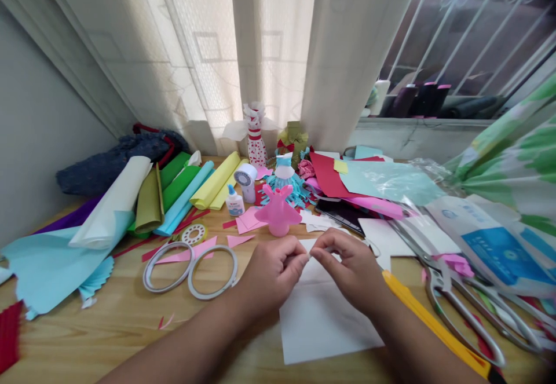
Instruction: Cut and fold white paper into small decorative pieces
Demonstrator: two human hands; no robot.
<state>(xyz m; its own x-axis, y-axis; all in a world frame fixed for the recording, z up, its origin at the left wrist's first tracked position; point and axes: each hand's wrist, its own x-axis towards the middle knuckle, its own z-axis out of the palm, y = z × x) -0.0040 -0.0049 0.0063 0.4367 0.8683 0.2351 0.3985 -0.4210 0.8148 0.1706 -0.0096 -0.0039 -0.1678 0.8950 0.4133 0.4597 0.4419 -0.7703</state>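
My left hand (278, 265) and my right hand (350, 265) meet above a white sheet of paper (325, 335), fingers pinched together tip to tip. A tiny pale bit shows between the fingertips, too small to name. Just beyond them stands a pink paper dress shape (278, 210) with a frilled top. Left of my left hand lie two rolls of tape (235, 268), flat on the wooden table, and a smaller yellow tape roll (194, 234). A glue bottle (235, 203) stands upright behind pink paper scraps (248, 220).
Large scissors (443, 277) and a yellow cutter (428, 317) lie at right, near a blue-and-white packet (499, 245). A dark phone (341, 216) rests behind my right hand. Crepe paper rolls (113, 204) fill the left; other paper figures (255, 141) stand by the curtain (278, 42).
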